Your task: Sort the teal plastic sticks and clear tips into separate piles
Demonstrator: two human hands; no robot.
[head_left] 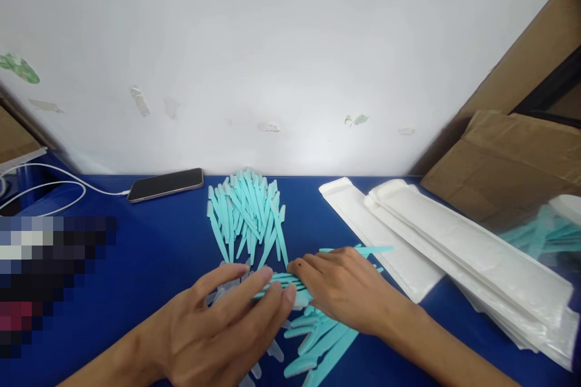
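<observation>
Teal eyebrow razors, slim and flat-handled, lie in a fanned pile (247,211) beyond my hands on the blue table. My right hand (342,287) is curled over a bunch of the same razors (284,281), whose ends show between my two hands. More loose razors (324,341) lie beneath and in front of that hand. My left hand (222,326) has its fingers stretched out and somewhat apart, tips at the ends of the bunch. Translucent blade caps (273,351) are scattered under it, partly hidden by its fingers.
White padded mailers (472,260) are stacked at the right, beside a brown cardboard box (503,169) and a clear bag of teal razors (544,233). A phone (166,185) with a white cable (106,191) lies at the back left. A white wall (290,60) bounds the table's far edge.
</observation>
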